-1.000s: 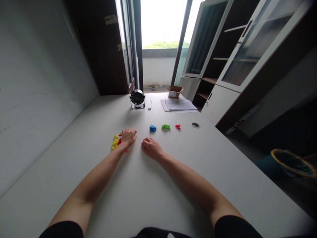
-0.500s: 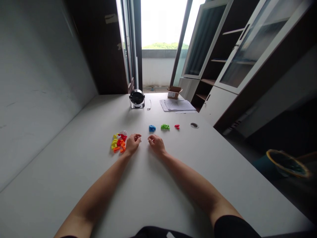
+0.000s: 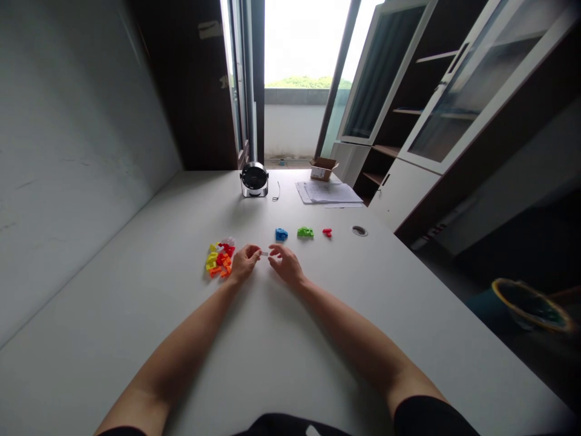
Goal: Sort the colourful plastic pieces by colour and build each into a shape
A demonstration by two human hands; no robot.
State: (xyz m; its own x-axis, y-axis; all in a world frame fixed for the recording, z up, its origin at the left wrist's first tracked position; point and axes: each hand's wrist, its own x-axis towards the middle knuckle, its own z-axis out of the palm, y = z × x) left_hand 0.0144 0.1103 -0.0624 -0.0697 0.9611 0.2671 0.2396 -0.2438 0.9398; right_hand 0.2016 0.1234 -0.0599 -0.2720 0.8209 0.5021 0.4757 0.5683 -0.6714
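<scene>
My left hand is closed in a pinch on a small white block, which juts out to the right of the fingertips. Facing it, my right hand has its thumb and forefinger apart, close to the block's free end; whether they touch it I cannot tell. Left of my left hand lies a pile of yellow, red, orange and whitish plastic blocks. Beyond my hands a blue block cluster, a green block cluster and a small red block piece are set in a row.
Behind stand a round black device on a silver stand, a short thin cord, sheets of paper and an opened cardboard box. A round cable hole is at the right. A wall borders the table's left side.
The white block now shows more between my hands. My right thumb and forefinger have spread apart. The whole view has shifted slightly.
</scene>
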